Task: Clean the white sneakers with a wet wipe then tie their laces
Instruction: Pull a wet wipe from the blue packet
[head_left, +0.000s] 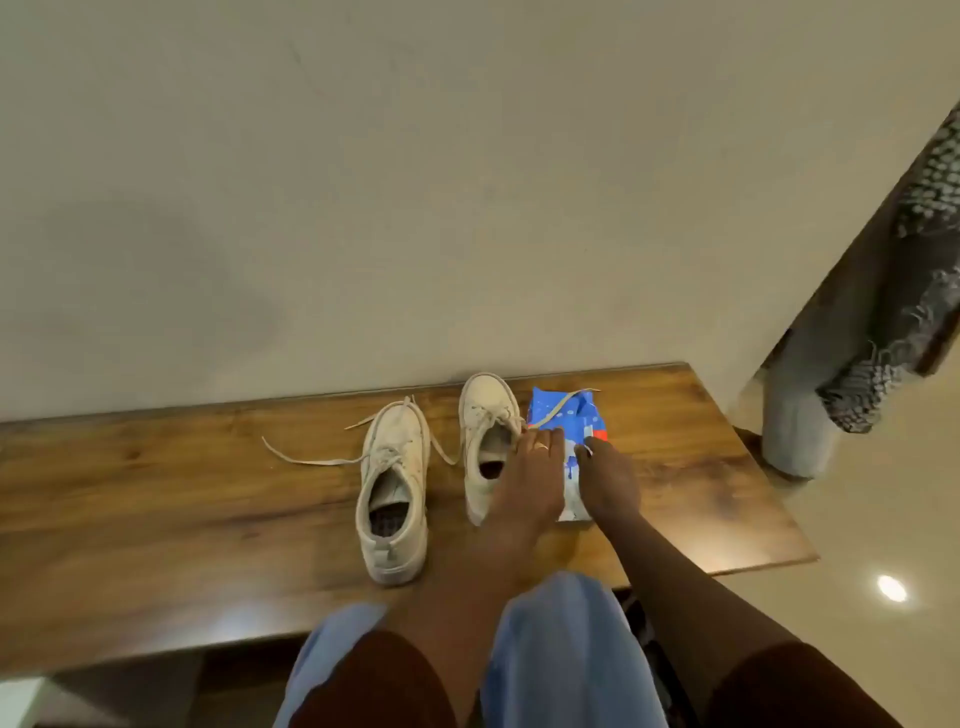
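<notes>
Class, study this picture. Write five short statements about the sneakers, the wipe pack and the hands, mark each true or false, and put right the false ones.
1. The left sneaker and the right sneaker both rest on the wooden table. True.
2. Both sneakers are tied in neat bows. False: the laces lie loose and untied.
3. The blue wipe pack lies to the right of the sneakers. True.
4. One hand lifts a sneaker into the air. False: the left hand and the right hand are both on the wipe pack.
5. A lace end lies across the wipe pack. True.
</notes>
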